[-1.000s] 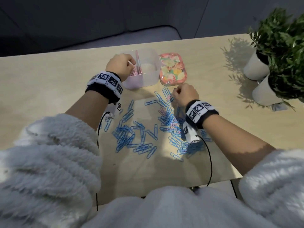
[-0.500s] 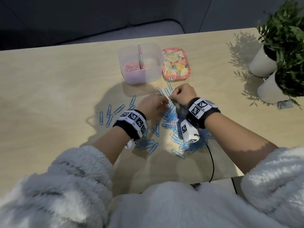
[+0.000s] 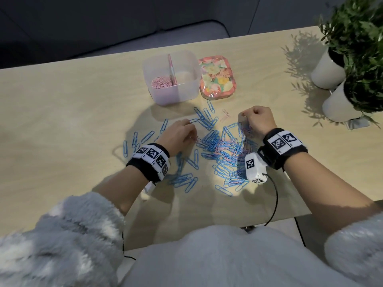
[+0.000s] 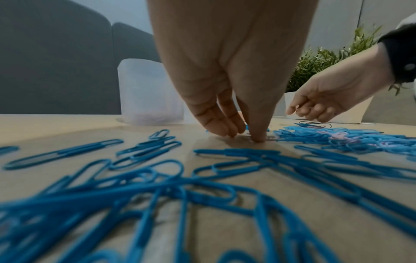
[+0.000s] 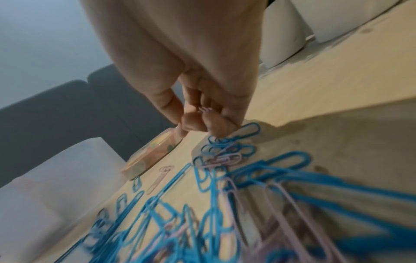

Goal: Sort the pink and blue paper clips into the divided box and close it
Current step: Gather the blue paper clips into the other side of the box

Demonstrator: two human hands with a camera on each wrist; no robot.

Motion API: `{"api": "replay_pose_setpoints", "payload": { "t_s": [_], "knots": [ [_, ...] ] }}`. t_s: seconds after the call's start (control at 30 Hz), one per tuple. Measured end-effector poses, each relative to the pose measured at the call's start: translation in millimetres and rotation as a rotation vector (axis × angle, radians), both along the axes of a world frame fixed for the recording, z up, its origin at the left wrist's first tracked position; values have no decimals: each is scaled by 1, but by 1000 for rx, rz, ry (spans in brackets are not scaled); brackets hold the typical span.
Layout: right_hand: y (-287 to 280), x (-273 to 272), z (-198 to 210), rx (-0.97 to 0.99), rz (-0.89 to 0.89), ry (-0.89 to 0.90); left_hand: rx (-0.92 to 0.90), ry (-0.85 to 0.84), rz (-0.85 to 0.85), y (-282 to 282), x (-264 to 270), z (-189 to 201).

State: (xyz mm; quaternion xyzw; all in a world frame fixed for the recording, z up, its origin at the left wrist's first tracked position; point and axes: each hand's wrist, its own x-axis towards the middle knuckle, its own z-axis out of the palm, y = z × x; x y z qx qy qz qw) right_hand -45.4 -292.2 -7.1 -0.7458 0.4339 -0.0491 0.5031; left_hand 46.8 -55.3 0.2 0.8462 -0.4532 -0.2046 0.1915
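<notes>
The right hand [image 3: 257,123] curls round a few pink paper clips [image 5: 206,110] over the mixed pile's [image 3: 223,150] right edge. The left hand [image 3: 180,135] presses near-straight fingertips onto the desk [image 3: 62,121] at the pile's left. The divided box [image 3: 186,94] stands open beyond, its lid [image 3: 216,79] just right.

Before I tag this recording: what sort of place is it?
Probably a living room or office lounge, not a workshop: a light wooden table stands in front of a grey upholstered sofa, with leafy potted plants in white pots at its far right corner.
</notes>
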Motion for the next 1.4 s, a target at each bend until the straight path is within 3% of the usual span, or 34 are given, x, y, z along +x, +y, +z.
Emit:
{"api": "replay_pose_setpoints", "payload": {
  "t_s": [0.33,0.5,0.67,0.83,0.97,1.03,1.13,1.23,1.33,1.4],
  "knots": [
    [24,32,17,-417,513,286,148,-11,-26,-15,-3,2],
    [33,24,17,-545,604,263,143,-21,49,-13,-11,0],
    [37,20,8,-596,663,263,-80,45,209,-5,1,12],
    [37,24,12,-495,644,241,-250,-139,488,-6,50,44],
    [38,36,30,-376,525,104,-287,-92,696,-9,91,64],
    [42,47,40,-294,501,48,-217,-109,664,-10,101,66],
    [52,70,51,81,367,-38,-114,-123,564,-10,103,66],
    [68,100,66,374,262,-114,-188,-105,559,1,97,65],
    [94,134,86,422,273,-195,-297,-248,576,21,74,57],
    [112,157,92,360,304,-244,-230,-281,601,36,56,50]
  ]
}}
